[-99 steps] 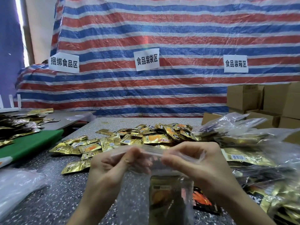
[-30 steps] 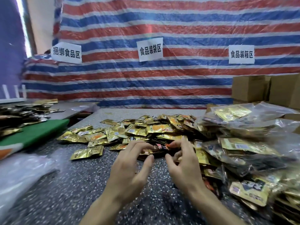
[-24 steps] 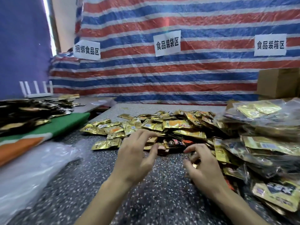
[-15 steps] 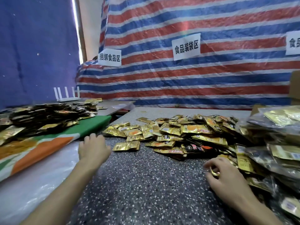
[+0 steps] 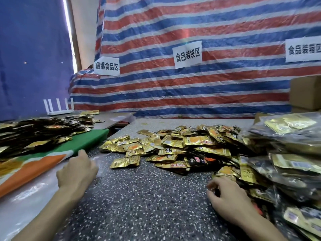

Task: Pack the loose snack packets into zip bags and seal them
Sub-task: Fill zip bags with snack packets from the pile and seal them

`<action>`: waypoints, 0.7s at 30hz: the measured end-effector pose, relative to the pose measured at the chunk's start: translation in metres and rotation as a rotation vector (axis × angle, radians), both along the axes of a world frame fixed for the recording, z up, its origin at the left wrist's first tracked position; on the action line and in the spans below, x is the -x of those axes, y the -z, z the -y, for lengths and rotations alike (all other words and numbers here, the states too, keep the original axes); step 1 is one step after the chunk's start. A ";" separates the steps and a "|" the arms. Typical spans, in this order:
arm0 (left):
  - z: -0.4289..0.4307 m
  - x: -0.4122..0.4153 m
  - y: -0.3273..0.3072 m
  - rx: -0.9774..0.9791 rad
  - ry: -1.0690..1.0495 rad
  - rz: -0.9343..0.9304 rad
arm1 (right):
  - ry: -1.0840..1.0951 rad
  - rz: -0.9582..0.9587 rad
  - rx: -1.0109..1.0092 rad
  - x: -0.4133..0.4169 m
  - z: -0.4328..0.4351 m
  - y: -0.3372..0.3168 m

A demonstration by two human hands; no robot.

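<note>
My left hand (image 5: 76,173): on clear bags (image 5: 31,202), grip hidden; my right hand (image 5: 227,197): fingers curled beside packets (image 5: 173,150), hold unclear

We work at a table (image 5: 147,206) set before a tarpaulin (image 5: 191,93) wall. The loose snack packets (image 5: 173,150) lie heaped at the table's centre. The filled zip bags (image 5: 291,164) are stacked along its right side, touching that heap. Cardboard boxes (image 5: 305,91) stand behind the stack. A stack of empty plastic bags (image 5: 26,202) lies at near left, with our left hand (image 5: 76,173) resting on its far edge. Our right hand (image 5: 227,197) lies at the heap's near right corner. Behind the empty bags, a raised board (image 5: 90,140) carries a second heap of packets (image 5: 40,133). Farther back, a router (image 5: 58,108) stands on a side table (image 5: 112,119). Three paper signs (image 5: 188,54) hang on the tarpaulin.
</note>
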State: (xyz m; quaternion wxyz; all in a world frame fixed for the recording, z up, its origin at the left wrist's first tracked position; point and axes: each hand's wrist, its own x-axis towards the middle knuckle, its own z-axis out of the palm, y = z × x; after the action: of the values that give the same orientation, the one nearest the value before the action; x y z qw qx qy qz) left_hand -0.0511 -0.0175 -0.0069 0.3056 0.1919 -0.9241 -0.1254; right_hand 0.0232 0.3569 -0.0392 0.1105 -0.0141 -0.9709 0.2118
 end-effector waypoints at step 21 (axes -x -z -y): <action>-0.216 -0.053 0.031 -0.136 1.300 -0.250 | -0.203 0.030 1.375 0.004 -0.020 -0.027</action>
State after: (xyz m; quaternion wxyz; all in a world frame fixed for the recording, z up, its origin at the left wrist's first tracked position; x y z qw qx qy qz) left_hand 0.0016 0.1984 -0.0384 0.2598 -0.4016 -0.7994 -0.3635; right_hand 0.0193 0.3773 -0.0120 0.0425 0.0071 -0.6143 0.7879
